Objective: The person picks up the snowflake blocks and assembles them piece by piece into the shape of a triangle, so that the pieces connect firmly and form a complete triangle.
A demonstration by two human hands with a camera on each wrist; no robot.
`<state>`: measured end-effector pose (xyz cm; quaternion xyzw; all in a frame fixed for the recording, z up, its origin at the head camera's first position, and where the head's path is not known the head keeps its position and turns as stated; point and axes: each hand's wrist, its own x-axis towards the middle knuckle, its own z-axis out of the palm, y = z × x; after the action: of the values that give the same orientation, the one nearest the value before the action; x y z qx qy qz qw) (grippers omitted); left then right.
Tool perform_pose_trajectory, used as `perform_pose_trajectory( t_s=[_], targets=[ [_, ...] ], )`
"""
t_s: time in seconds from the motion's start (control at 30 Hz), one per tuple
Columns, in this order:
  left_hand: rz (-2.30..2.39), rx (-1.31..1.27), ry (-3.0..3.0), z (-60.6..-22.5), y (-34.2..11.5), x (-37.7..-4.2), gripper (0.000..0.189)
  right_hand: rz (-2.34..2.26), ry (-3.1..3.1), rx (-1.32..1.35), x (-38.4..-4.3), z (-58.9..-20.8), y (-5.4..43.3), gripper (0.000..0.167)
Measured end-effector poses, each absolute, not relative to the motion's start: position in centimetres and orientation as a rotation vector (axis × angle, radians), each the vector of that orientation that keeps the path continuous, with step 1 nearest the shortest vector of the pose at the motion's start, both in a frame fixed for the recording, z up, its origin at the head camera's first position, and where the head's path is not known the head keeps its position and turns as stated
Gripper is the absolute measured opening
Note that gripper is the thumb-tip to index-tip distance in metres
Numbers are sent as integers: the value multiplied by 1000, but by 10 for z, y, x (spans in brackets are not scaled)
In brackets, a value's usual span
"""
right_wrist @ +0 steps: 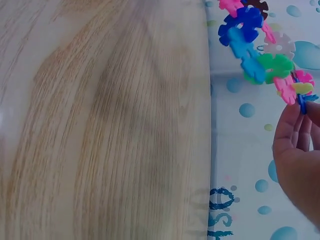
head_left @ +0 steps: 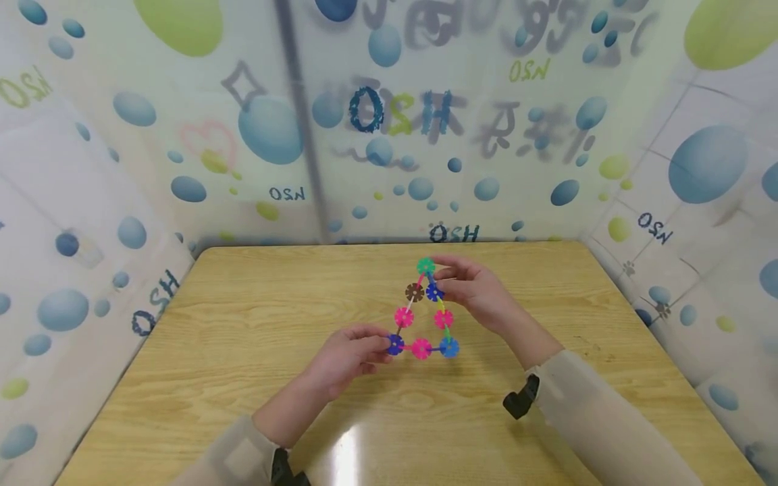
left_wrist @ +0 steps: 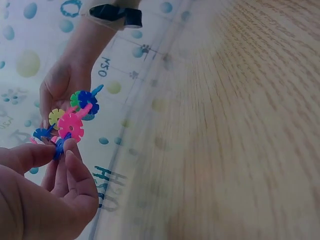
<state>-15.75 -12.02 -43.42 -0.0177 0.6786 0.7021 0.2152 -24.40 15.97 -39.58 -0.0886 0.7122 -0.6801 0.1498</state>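
Note:
A triangle of linked plastic snowflake discs (head_left: 421, 348), in pink, blue, green, brown and other colours, is held up above the wooden table. My left hand (head_left: 349, 358) pinches the dark blue disc at its lower left corner between thumb and fingers. On the upper right side, my right hand (head_left: 477, 293) pinches another dark blue disc (head_left: 434, 291), just below the green disc (head_left: 426, 266) at the top. The left wrist view shows the left thumb and forefinger on a blue disc (left_wrist: 59, 148). In the right wrist view the right fingertips grip a blue disc (right_wrist: 302, 104).
The wooden table (head_left: 243, 304) spreads under both hands, with a bright reflection near its front. Behind it and at both sides hang pale curtains (head_left: 389, 196) printed with blue and green bubbles. Each wrist wears a black strap (head_left: 521, 398).

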Motion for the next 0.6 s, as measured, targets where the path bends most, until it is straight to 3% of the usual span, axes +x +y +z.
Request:
perform_pose_trajectory(
  t_s=[0.6],
  targets=[
    [1780, -55, 2019, -437, -124, -162, 29, -1860, 2147, -274, -250, -407, 156, 44]
  ],
)
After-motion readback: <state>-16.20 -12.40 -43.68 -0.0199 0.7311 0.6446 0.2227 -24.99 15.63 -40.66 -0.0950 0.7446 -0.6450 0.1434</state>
